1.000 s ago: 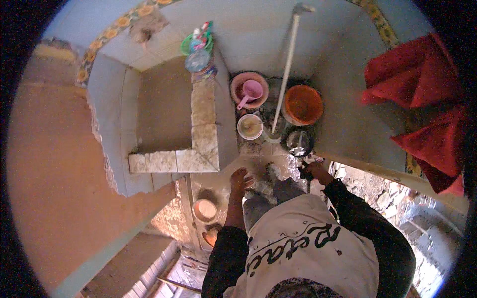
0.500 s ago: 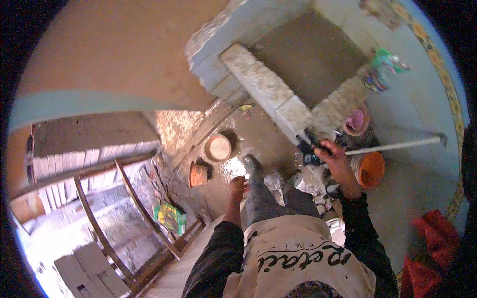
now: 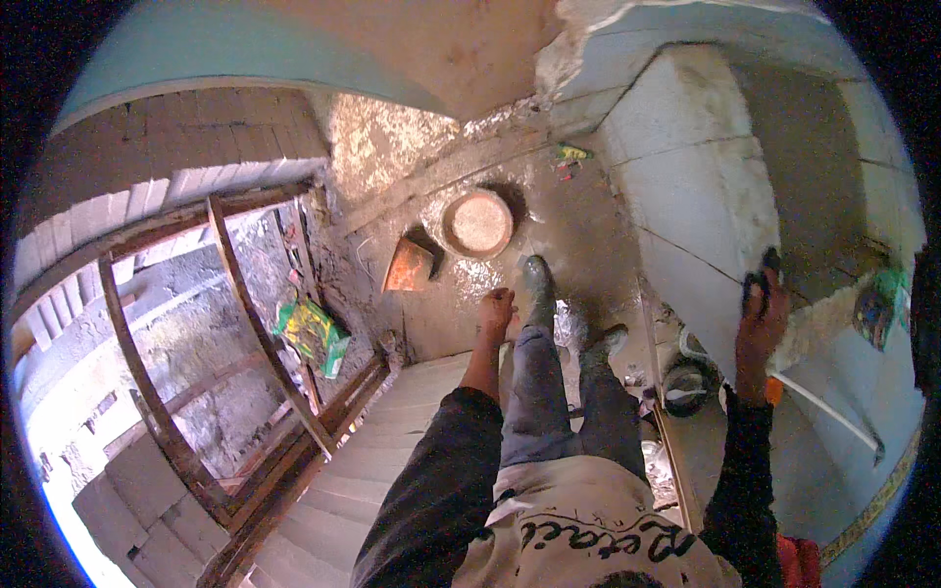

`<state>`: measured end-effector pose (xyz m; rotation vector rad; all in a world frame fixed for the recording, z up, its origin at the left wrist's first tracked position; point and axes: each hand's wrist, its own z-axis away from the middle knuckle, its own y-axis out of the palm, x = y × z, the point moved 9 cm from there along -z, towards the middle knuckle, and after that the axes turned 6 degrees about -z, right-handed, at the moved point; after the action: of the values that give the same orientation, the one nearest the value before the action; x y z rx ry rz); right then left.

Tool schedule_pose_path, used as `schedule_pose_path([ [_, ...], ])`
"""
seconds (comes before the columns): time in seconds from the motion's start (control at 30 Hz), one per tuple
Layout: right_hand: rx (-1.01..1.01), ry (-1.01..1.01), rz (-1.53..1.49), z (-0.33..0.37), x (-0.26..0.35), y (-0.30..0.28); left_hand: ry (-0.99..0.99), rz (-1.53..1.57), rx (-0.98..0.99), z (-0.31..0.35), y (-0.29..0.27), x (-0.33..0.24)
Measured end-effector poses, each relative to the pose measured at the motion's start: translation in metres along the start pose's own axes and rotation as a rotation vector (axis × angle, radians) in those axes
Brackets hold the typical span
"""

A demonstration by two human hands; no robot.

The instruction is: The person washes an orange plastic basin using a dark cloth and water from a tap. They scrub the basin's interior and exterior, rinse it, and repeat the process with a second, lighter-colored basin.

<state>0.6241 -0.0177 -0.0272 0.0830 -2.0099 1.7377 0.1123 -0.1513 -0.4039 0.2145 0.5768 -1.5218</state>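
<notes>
The fingers of the right hand (image 3: 762, 323) are bent around a small black object (image 3: 753, 281), whose exact kind cannot be told; it sits at the fingertips, over the pale tiled rim of a walled tank (image 3: 730, 137), and whether it touches the tile is unclear. The fingers of the left hand (image 3: 497, 312) are curled loosely inward beside the person's left boot (image 3: 536, 279), and I cannot tell whether they hold anything. Near the right forearm, a black bucket (image 3: 701, 372) stands on the floor (image 3: 578, 211), and a white pipe (image 3: 828, 416) slants away on the forearm's other side. Ahead of the left hand are a round tub (image 3: 478, 223) with pale contents and, just beside it, an orange container (image 3: 407, 267) tipped over. A small green-and-yellow packet (image 3: 571, 152) lies farther off, near the tank's outer wall. Well to the left, a green-and-yellow bag (image 3: 314, 335) lies by a wooden frame (image 3: 250, 309); red cloth (image 3: 799, 562) shows at the lower right.
</notes>
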Motion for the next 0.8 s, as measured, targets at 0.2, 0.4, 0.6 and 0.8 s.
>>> schedule_pose_path([
  [0.2, -0.060, 0.058, -0.043, 0.013, -0.024, -0.002, -0.074, 0.076, -0.147, -0.081, -0.038, 0.000],
  [0.4, -0.058, 0.077, 0.155, 0.020, -0.059, -0.012, -0.120, 0.243, -0.250, -0.158, -0.078, 0.031],
  [0.6, -0.073, -0.073, 0.266, 0.018, -0.050, -0.021, -0.020, 0.149, -0.367, -0.225, -0.123, 0.081],
  [0.8, -0.151, 0.065, 0.516, 0.024, -0.050, -0.046, -0.326, 0.450, -0.370, -0.277, -0.091, 0.110],
])
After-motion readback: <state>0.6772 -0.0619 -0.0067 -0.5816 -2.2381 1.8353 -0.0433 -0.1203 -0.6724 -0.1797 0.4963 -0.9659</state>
